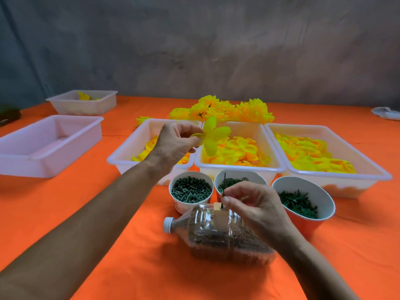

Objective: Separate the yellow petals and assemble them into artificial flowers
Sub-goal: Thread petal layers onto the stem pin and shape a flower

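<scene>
**Petal layer lifted, pin held ready**

A yellow fabric petal layer (213, 137) is pinched in the left hand (173, 144), raised above the middle white plastic tray of loose yellow petals (238, 167). Nearer than that tray, the right hand (257, 204) pinches a thin dark pin (224, 187) standing in a pale block on a clear plastic bottle (216, 232) lying on the orange counter (129, 234). Beyond the tray, finished yellow flowers (227, 109) pile up. Judging by the full trays, most of the work remains.
</scene>
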The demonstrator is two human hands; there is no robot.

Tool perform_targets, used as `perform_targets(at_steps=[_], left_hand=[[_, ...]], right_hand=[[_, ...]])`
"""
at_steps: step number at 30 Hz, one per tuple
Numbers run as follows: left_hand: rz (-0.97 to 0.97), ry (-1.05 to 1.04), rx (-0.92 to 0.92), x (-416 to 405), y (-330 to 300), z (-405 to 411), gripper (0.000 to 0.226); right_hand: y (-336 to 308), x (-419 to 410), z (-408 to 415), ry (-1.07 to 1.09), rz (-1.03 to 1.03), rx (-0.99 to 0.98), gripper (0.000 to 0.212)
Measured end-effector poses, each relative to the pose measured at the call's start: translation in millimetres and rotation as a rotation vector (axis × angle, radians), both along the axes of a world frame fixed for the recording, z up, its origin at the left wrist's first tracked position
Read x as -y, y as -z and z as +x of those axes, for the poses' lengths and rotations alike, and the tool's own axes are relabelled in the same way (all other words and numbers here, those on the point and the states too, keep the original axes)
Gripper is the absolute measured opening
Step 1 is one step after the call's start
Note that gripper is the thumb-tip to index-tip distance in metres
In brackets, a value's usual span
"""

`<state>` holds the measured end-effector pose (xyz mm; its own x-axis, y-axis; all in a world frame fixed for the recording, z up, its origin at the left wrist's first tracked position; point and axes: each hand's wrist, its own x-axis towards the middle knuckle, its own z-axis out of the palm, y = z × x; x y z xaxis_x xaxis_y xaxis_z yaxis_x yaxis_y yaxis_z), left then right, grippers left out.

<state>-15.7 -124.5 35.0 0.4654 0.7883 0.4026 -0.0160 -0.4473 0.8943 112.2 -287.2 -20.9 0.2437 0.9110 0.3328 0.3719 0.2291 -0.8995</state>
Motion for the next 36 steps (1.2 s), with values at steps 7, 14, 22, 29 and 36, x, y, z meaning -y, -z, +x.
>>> perform_targets(at_steps=[7,14,22,29,36], left_hand=[[-0.062,0.058,0.012,35,6,2,0.014],[-0.059,0.051,0.018,50,21,0,0.010],[-0.084,0.121,0.085,58,20,-5,0.010],[-0.129,0.253,0.124,59,21,-13,0.027],[-0.126,0.278,0.115,56,23,-16,0.023]], right_hand=[[4,0,0,0.009,-0.020,-0.047,0.014],[3,0,0,0.040,-0.042,-0.047,0.005],[-15,2,3,0.233,0.100,-0.160,0.039],[-31,-14,4,-0.050,0.098,-0.412,0.049],[-33,-19,-2,-0.123,0.127,-0.405,0.015]])
